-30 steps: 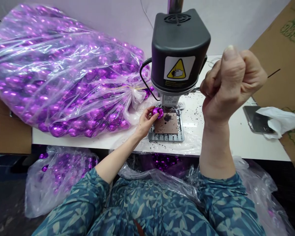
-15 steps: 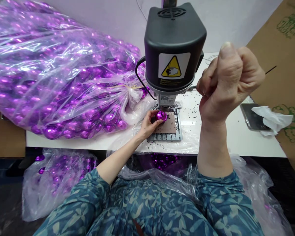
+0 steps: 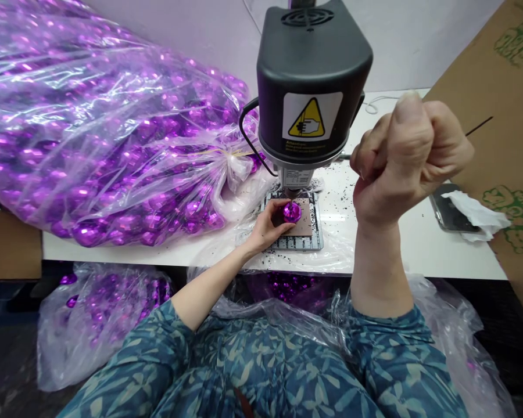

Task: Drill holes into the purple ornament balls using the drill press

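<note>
My left hand (image 3: 268, 225) pinches a shiny purple faceted ball (image 3: 292, 212) between thumb and fingers. The ball sits on a brown square board (image 3: 303, 228), directly under the tip of a black bench drill press (image 3: 314, 64). To the right of the machine, my right hand (image 3: 405, 157) is closed in a fist around the drill press lever (image 3: 345, 157). Most of the lever is hidden inside the fist. Beneath the board lies the grey slotted machine base (image 3: 317, 241), sprinkled with dark shavings.
A large clear bag of purple balls (image 3: 113, 133) fills the table's left side. Another bag (image 3: 104, 313) hangs below the white table (image 3: 440, 255). On the right are a phone (image 3: 451, 215), crumpled tissue (image 3: 479, 215) and a cardboard box (image 3: 475, 75). Dark shavings lie around the base.
The purple ball has turned in my left hand and shifted slightly right and down, with the fingers spread wider around it. My right hand, still closed, sits slightly lower.
</note>
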The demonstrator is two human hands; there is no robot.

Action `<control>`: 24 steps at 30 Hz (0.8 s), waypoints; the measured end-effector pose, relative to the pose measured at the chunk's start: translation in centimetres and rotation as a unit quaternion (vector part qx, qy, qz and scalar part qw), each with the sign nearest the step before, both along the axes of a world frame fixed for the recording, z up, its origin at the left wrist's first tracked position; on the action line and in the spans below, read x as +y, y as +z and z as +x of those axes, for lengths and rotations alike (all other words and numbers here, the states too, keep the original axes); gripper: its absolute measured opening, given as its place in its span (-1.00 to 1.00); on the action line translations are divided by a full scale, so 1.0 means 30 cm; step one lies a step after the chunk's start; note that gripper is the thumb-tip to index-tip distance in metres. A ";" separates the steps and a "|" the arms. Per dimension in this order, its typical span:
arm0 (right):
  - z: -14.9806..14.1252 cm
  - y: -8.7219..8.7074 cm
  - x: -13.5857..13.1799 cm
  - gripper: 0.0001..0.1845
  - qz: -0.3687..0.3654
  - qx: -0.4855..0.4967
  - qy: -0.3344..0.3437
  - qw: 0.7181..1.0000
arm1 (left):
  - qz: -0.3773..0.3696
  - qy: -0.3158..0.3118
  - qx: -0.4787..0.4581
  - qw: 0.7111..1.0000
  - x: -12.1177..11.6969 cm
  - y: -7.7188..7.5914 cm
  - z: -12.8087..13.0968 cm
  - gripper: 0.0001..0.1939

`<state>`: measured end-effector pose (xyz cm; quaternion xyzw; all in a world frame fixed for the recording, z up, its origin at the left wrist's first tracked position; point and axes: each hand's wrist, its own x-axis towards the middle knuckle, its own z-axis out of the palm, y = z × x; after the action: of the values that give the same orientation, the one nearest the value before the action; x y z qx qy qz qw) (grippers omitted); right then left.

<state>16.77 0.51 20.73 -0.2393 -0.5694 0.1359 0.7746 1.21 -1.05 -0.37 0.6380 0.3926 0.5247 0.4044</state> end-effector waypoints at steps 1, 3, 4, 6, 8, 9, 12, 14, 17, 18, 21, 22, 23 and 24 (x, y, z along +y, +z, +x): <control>0.000 -0.007 -0.006 -0.38 0.003 0.005 0.002 1.000 | 0.000 0.002 0.003 1.000 0.001 -0.001 -0.001 -0.34; -0.001 -0.027 -0.017 -0.37 0.010 0.012 0.003 1.000 | -0.002 0.005 0.009 1.000 0.002 -0.003 -0.001 -0.34; -0.001 -0.038 -0.020 -0.36 0.014 0.015 0.001 1.000 | -0.002 0.006 0.009 1.000 0.002 -0.004 -0.001 -0.34; -0.001 -0.062 -0.022 -0.36 0.024 0.022 -0.006 0.999 | 0.001 0.005 0.007 1.000 0.002 -0.005 -0.001 -0.34; -0.001 -0.082 -0.016 -0.34 0.043 0.027 -0.006 0.999 | 0.005 0.006 0.004 1.000 0.002 -0.007 0.000 -0.35; -0.002 -0.090 -0.012 -0.34 0.056 0.032 -0.001 0.998 | 0.006 0.006 0.003 1.000 0.002 -0.008 0.000 -0.35; -0.003 -0.107 0.001 -0.33 0.103 0.050 0.020 0.993 | 0.007 0.009 0.003 1.000 0.002 -0.010 -0.001 -0.35; -0.002 -0.118 0.008 -0.34 0.122 0.059 0.028 0.990 | 0.006 0.013 0.007 1.000 0.002 -0.013 -0.002 -0.34; 0.005 -0.144 0.013 -0.37 0.131 0.062 0.026 0.989 | 0.005 0.013 0.010 1.000 0.003 -0.017 -0.002 -0.35; 0.008 -0.155 0.016 -0.38 0.131 0.061 0.022 0.989 | 0.005 0.013 0.010 1.000 0.003 -0.017 -0.002 -0.35; 0.013 -0.183 0.027 -0.38 0.147 0.048 -0.002 0.988 | 0.005 0.014 0.004 1.000 0.003 -0.017 0.000 -0.35; 0.013 -0.189 0.033 -0.38 0.158 0.044 -0.010 0.986 | 0.004 0.016 0.003 1.000 0.003 -0.016 0.000 -0.36; 0.013 -0.193 0.038 -0.38 0.173 0.043 -0.017 0.984 | 0.003 0.017 0.003 1.000 0.002 -0.014 0.001 -0.36; 0.012 -0.194 0.042 -0.40 0.189 0.040 -0.018 0.981 | 0.001 0.018 0.004 1.000 0.002 -0.011 0.001 -0.37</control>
<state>17.13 1.79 14.91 -0.0931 -0.5486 0.0214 0.8306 1.25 -0.99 -0.70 0.6335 0.4049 0.5299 0.3924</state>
